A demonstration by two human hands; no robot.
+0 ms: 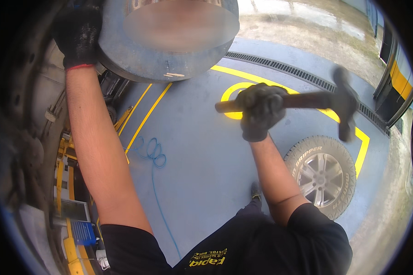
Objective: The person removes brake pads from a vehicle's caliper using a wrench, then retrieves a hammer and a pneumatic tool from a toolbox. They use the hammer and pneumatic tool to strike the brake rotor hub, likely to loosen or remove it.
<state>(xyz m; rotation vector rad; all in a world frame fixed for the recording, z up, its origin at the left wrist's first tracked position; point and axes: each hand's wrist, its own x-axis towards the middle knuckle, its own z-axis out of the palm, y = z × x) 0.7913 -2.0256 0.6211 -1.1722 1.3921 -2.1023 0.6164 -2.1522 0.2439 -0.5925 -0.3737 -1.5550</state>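
My right hand (262, 110), in a dark glove, is closed around the wooden handle of a hammer (307, 100). The hammer lies level in the air, its smeared dark head out to the right and the handle's butt sticking out left of my fist. High at the left, my left hand (79, 34) wears a black glove with a red cuff. It is up against the left side of a large round grey metal part (170, 68), which looks like a brake disc or drum. Its middle is blurred. My left fingers are too dark to make out.
A wheel with a tyre (326, 176) lies at the right, beside my right forearm. A coiled blue hose (156, 153) trails over the grey floor, which bears yellow lines. A drain grate (284, 68) crosses behind. Yellow equipment (71, 247) stands at the lower left.
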